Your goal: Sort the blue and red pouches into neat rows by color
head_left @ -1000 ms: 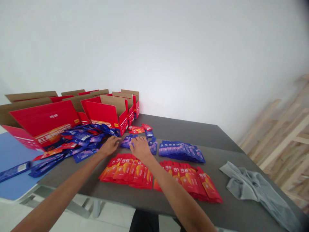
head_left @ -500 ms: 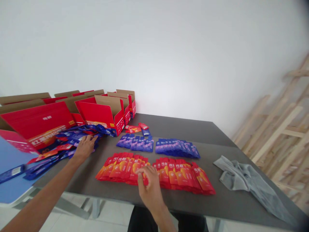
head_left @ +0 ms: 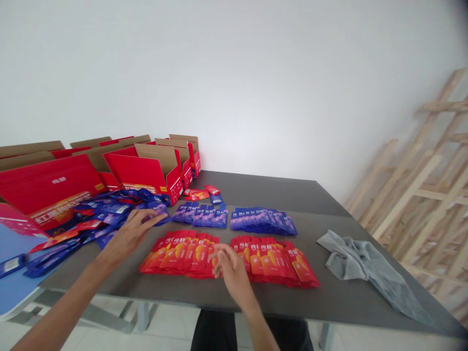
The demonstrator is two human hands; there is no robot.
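Left hand (head_left: 129, 234) grip narrow, holding a purple sachet (head_left: 162, 208) beside the mixed pile (head_left: 111, 207); right hand (head_left: 233, 273) grip loosely curled, half-wide, at the red sachets (head_left: 179, 251).

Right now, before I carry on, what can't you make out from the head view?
All in the head view:
Contents of the red boxes: hidden by walls and flaps.
Left hand's grip on the blue pouch: its fingers hide the contact.
Count of the red pouches: overlap and the right hand hide some.
Wooden rack's full extent: cut off by the right edge.
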